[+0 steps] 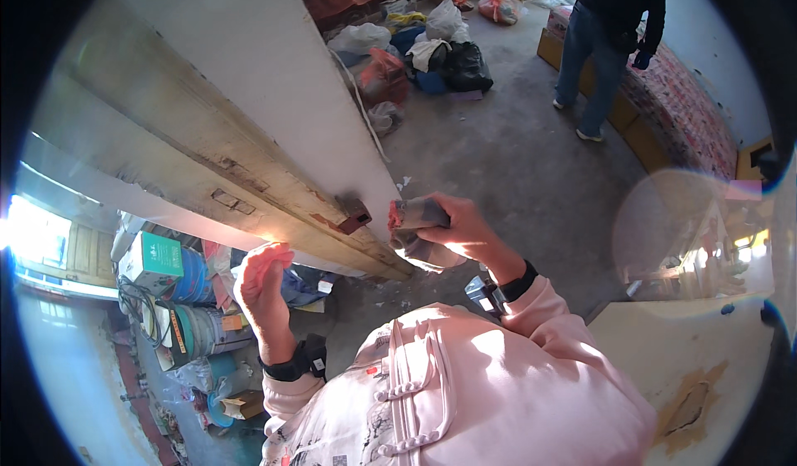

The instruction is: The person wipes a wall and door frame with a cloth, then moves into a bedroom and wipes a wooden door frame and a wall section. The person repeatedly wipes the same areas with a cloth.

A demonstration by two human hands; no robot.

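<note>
My right hand (464, 226) grips a folded grey checked cloth (414, 217) with a ragged red edge at its left end. The cloth is held in front of my chest, near a worn wooden door frame (268, 195). My left hand (264, 294) is raised at the frame's near side, its fingers curled together with the thumb against them. Bright sunlight falls on those fingertips, and I see nothing in them. A dark metal lock piece (356, 215) projects from the wood between my two hands.
Beyond the doorway, several stuffed plastic bags (383, 76) lie on the concrete floor (498, 148). A person (601, 48) stands beside a patterned mattress (679, 111). Boxes, including a green one (159, 260), and a tub (221, 366) crowd the left. A damaged panel (629, 341) is at right.
</note>
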